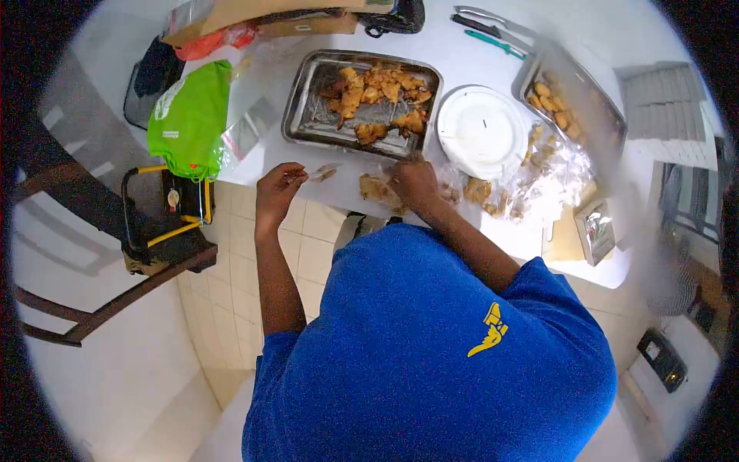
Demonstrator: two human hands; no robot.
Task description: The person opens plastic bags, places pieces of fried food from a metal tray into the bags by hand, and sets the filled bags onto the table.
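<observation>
My left hand [281,191] is at the table's front edge, its thumb and fingers pinched together. A small, thin, pale piece [323,172] sticks out from the fingertips; its kind is not clear. My right hand [416,182] bends down over a clear plastic bag [379,191] with brown food in it, fingers closed at the bag's side. Just beyond both hands lies a metal tray [309,115] with browned, cooked pieces of food [371,86]. More clear plastic with brown pieces [479,190] lies to the right of my right hand.
White plates [483,132] are stacked right of the tray. A second metal tray [616,115] holds golden pieces. Knives [493,35] lie at the back. A green bag [191,119] hangs at the left edge, near a yellow-and-black frame [202,208]. A small box [596,232] stands front right.
</observation>
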